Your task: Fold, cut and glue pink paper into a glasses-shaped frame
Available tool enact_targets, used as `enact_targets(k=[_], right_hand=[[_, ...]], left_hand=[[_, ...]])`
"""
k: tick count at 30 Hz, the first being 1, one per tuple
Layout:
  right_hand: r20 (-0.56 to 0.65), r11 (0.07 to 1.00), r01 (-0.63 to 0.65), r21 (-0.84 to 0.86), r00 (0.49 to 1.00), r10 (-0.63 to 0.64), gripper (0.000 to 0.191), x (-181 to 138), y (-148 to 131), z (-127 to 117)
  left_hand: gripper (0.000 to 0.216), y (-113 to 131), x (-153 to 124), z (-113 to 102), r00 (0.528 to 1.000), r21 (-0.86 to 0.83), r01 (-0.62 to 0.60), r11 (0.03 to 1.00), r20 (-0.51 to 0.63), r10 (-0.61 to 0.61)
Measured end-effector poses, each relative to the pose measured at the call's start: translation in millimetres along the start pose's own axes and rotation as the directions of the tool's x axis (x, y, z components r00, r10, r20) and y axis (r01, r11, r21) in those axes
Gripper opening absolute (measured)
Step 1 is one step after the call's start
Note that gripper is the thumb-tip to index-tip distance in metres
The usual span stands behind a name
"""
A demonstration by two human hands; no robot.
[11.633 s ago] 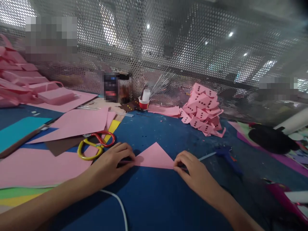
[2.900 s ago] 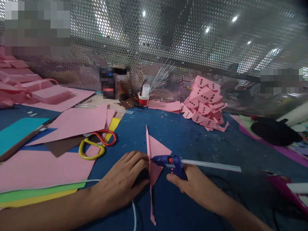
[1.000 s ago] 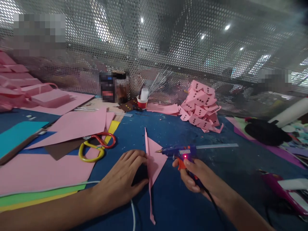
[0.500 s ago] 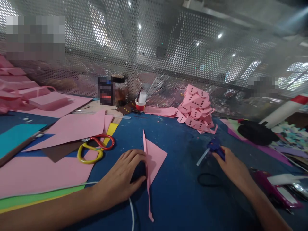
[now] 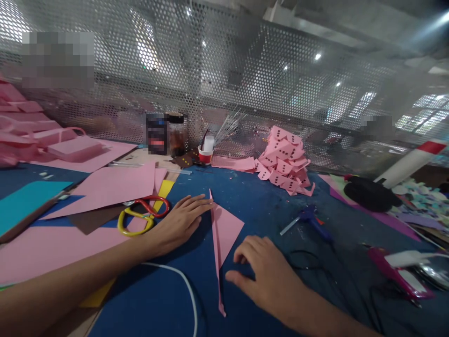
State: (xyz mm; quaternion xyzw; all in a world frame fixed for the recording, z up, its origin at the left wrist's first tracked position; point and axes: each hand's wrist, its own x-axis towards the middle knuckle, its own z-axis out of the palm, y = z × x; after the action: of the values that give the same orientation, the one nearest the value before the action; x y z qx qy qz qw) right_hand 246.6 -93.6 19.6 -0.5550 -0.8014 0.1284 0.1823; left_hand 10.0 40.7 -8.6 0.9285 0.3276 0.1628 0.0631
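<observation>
A folded pink paper triangle (image 5: 224, 230) lies on the blue table (image 5: 252, 196), with a narrow flap standing up along its left edge. My left hand (image 5: 178, 220) lies flat and open just left of the flap, fingertips at its upper end. My right hand (image 5: 266, 276) hovers over the table by the triangle's lower right, fingers loosely curled and holding nothing. The blue glue gun (image 5: 308, 219) lies on the table to the right, apart from both hands.
Yellow and red scissors (image 5: 140, 214) lie on pink sheets (image 5: 105, 185) at left. A heap of dotted pink pieces (image 5: 286, 161) sits at the back by a perforated metal screen. A jar, a small red cup (image 5: 205, 154), a black object (image 5: 368, 195), a white cable (image 5: 185, 292).
My right hand has let go of the glue gun and come back left to the pink triangle. My left hand slid up along the flap and flattened out.
</observation>
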Motion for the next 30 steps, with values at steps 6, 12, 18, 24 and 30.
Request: enact_targets(k=[6,12,18,24,30], right_hand=[[0.024,1.0,-0.015,-0.012,1.0,0.015,0.014,9,-4,18],[0.027,1.0,0.017,-0.004,0.999,-0.017,0.026,7,-11,18],[0.01,0.999,0.028,-0.026,1.0,-0.028,0.01,6,-9,18],[0.015,0.994,-0.021,-0.109,1.0,0.023,0.013,10,14,-11],[0.032,0.976,-0.04,-0.215,0.998,0.048,0.015,15,44,-28]], left_hand=[[0.048,-7,-1,10,0.998,-0.039,-0.004,0.999,-0.057,0.002],[0.048,-8,1,10,0.999,-0.051,-0.027,0.998,-0.048,0.024],[0.041,-6,1,8,0.993,-0.093,-0.032,0.995,-0.115,0.021],[0.03,3,-2,-2,0.981,-0.166,0.053,0.985,-0.174,-0.082],[0.012,17,-8,-10,0.989,-0.212,0.057,0.976,-0.121,-0.084]])
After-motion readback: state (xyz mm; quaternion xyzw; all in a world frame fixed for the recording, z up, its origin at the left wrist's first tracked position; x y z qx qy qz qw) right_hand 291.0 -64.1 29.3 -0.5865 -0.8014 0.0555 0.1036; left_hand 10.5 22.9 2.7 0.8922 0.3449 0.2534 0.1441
